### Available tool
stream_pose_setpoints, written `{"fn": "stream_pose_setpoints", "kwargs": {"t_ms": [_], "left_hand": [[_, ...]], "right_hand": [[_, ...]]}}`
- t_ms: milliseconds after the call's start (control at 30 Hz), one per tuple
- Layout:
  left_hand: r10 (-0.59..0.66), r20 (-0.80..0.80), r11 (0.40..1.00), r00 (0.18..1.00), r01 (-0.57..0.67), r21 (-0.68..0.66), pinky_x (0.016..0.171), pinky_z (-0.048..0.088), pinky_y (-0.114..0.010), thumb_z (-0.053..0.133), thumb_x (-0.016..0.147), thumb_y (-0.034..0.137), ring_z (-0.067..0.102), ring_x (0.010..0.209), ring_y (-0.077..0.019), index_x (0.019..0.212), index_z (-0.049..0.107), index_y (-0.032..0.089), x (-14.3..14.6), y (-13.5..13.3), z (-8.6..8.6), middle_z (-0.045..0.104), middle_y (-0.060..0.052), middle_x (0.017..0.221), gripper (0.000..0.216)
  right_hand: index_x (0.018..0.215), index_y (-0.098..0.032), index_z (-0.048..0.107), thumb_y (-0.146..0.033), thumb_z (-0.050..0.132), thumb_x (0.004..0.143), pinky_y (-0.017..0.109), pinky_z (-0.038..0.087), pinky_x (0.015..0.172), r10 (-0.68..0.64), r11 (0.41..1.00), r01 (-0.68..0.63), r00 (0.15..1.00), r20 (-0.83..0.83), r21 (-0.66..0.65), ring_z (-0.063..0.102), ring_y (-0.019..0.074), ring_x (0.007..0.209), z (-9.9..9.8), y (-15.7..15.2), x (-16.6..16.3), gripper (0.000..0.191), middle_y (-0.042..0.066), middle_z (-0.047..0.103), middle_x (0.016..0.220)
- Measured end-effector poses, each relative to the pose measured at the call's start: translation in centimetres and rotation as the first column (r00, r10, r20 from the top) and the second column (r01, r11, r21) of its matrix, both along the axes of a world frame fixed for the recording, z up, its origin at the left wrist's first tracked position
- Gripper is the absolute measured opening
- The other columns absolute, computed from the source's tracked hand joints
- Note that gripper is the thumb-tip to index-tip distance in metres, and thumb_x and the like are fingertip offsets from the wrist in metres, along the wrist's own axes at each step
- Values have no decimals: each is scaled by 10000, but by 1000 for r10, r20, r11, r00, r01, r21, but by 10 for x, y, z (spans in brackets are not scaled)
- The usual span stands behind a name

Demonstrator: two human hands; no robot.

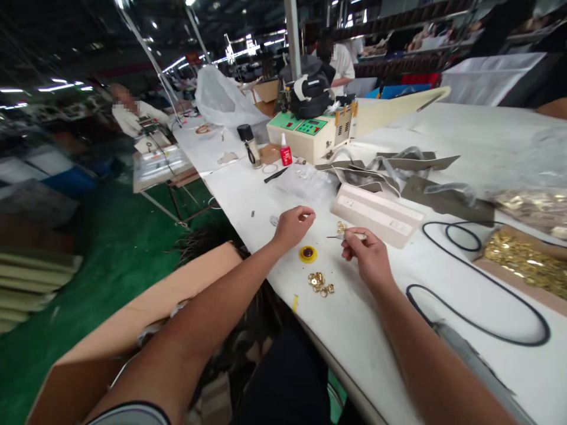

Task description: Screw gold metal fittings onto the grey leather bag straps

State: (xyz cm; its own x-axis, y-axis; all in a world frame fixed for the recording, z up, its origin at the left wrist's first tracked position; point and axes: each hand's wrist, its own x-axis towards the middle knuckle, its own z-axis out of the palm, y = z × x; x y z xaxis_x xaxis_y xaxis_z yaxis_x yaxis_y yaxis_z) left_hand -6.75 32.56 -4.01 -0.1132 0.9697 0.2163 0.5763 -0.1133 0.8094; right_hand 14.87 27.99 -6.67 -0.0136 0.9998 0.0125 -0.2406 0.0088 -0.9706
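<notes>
My right hand (367,255) is closed around a slim pointed tool (337,236) with a pale handle, its thin tip aimed left. My left hand (293,228) hovers over the table to the left, thumb and fingers curled together; anything between the fingertips is too small to make out. Between and below the hands sits a small round yellow dish (308,254) with a dark brown centre. Nearer to me lies a little heap of gold metal fittings (319,283). A few more gold fittings (341,226) lie just beyond the tool. Behind them rests a beige panel (376,213) with two small metal pieces on it.
A cream machine (301,139) with green panels stands at the back, near a red glue bottle (285,152) and a spray can (249,146). At right are a black cord (482,265) and a box of gold fittings (527,262). A cardboard box (146,301) stands left of the table edge.
</notes>
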Motion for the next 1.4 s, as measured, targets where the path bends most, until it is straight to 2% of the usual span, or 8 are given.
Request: {"fn": "stream_pose_setpoints", "kwargs": {"t_ms": [167, 300, 367, 533, 767, 967, 1200, 1400], "left_hand": [[71, 235, 997, 969, -61, -49, 597, 574, -261, 689, 896, 441, 752, 810, -213, 1095, 765, 188, -26, -77, -6, 777, -80, 879, 331], [127, 384, 989, 915, -89, -116, 575, 558, -248, 732, 875, 447, 758, 770, -202, 1022, 769, 192, -24, -120, -19, 783, -80, 920, 296], [146, 374, 987, 916, -108, -120, 601, 554, -260, 737, 878, 410, 738, 724, -185, 1031, 779, 207, -21, -129, -22, 776, -61, 896, 258], [-11, 94, 998, 996, 5, 62, 837, 577, -330, 629, 957, 291, 724, 913, -217, 1111, 798, 256, -14, -137, -22, 774, -73, 999, 232], [-186, -112, 965, 976, 203, 168, 1066, 552, -452, 639, 959, 212, 719, 1163, -280, 1123, 797, 269, -2, -143, -44, 788, -125, 1163, 234], [-155, -279, 940, 948, 228, 254, 1010, 615, -447, 630, 962, 177, 753, 1110, -249, 1127, 764, 213, -1, -141, -61, 796, -121, 1155, 216], [-126, -333, 940, 935, 220, 261, 999, 630, -427, 637, 967, 181, 754, 1112, -244, 1124, 752, 216, -1, -142, -60, 791, -114, 1161, 197], [-116, -339, 934, 934, 219, 282, 986, 629, -420, 640, 964, 166, 755, 1094, -245, 1122, 750, 197, 0, -141, -61, 792, -121, 1138, 195]], "right_hand": [[1029, -181, 753, -582, 816, 782, 302, 491, 546, 195, 981, -179, 919, 344, -78, 612, 177, 523, -9, -13, -18, 476, 20, 694, 607], [1039, -188, 770, -589, 777, 812, 298, 476, 536, 184, 982, -178, 872, 454, -55, 608, 177, 512, -15, -17, -23, 461, 20, 702, 612], [1034, -194, 773, -582, 757, 827, 296, 474, 546, 166, 985, -171, 849, 501, -38, 623, 180, 532, -16, -18, -24, 439, 15, 706, 624], [1005, -203, 774, -563, 728, 839, 308, 459, 560, 135, 986, -164, 804, 579, -2, 624, 187, 549, -16, -19, -25, 399, 14, 708, 643], [989, -201, 772, -528, 728, 836, 310, 479, 582, 145, 985, -174, 808, 571, -4, 637, 193, 580, -16, -19, -25, 363, 19, 715, 674], [943, -197, 771, -516, 721, 836, 300, 482, 580, 177, 966, -253, 787, 592, 48, 621, 182, 591, -18, -18, -20, 340, 17, 716, 699], [1002, -198, 777, -542, 709, 845, 306, 474, 568, 148, 978, -206, 793, 591, 31, 617, 187, 568, -16, -17, -25, 384, 17, 705, 668], [971, -198, 777, -521, 716, 844, 307, 478, 580, 191, 967, -254, 784, 591, 25, 622, 186, 587, -18, -16, -25, 353, 19, 718, 702]]}}
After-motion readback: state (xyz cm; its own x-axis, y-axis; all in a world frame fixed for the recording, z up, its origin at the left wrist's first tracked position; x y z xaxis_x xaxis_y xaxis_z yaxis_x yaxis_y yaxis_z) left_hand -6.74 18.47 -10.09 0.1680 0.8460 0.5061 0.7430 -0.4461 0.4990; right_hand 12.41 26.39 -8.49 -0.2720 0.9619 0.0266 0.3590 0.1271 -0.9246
